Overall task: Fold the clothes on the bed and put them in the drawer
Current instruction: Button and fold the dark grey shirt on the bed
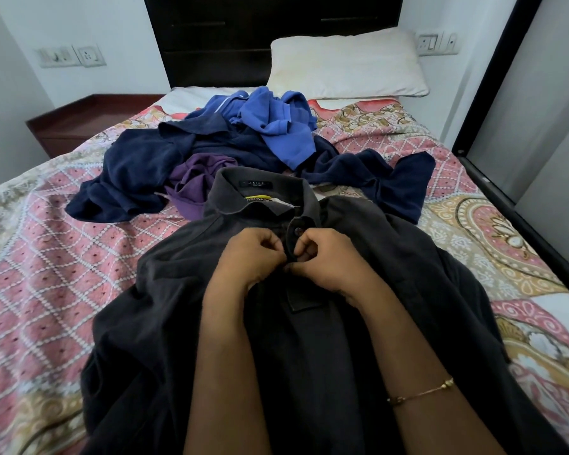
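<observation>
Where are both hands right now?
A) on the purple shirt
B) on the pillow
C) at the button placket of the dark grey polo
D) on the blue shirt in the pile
C: the left hand and right hand pinch the button placket of the dark grey polo, spread flat on the bed.

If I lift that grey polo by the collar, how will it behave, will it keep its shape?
Probably not. The grey polo lies creased and draped over the bedspread, so it should hang limp. The collar looks a little firmer. With both hands at its placket, an unbuttoned front may gape.
</observation>
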